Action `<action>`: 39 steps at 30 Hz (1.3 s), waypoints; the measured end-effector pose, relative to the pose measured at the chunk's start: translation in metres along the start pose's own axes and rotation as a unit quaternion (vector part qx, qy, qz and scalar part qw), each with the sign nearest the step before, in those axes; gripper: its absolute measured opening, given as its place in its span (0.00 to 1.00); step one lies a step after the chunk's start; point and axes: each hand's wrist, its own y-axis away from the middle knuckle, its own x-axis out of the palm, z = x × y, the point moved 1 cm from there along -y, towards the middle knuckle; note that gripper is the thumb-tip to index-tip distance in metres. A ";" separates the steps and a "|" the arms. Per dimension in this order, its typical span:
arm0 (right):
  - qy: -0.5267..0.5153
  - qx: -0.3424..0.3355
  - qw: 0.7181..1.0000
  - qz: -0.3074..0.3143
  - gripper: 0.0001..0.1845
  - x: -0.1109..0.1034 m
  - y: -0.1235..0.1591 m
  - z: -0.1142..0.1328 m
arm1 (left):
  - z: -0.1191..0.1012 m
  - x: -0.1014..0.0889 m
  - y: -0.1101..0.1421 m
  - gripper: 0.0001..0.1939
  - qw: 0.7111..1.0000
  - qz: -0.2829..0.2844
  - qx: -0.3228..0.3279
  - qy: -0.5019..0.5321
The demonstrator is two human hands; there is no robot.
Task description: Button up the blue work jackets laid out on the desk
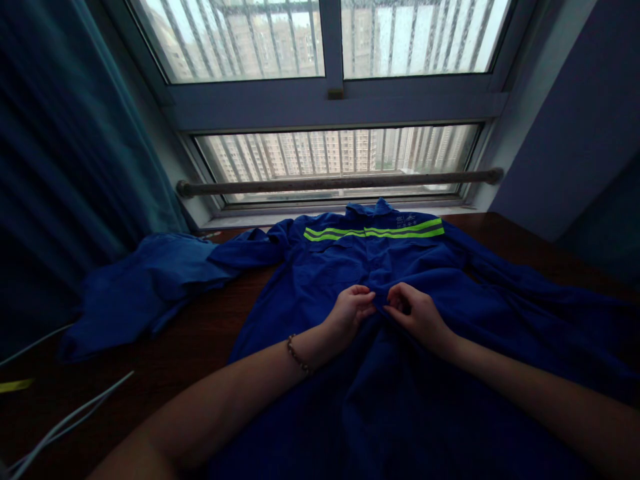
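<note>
- Blue work jacket with neon-yellow reflective stripes lies spread front-up on a dark wooden table beneath a barred window.
- Left hand and right hand meet at its centre front, fingers pinching the fabric.
- Second blue garment lies crumpled at left.

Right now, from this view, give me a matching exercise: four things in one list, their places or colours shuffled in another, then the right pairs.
Things:
1. left hand
2. stripe
3. bracelet
4. metal bar

Descriptions:
A. across the window
B. on the left wrist
C. yellow-green, across the jacket's chest
D. pinching the blue jacket at its front opening, facing the right hand

Pairs: 1-D, 2-C, 3-B, 4-A
</note>
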 end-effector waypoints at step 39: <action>0.039 -0.071 0.997 -0.017 0.19 -0.001 0.005 0.006 | -0.001 -0.001 -0.001 0.13 0.999 0.027 0.019 0.021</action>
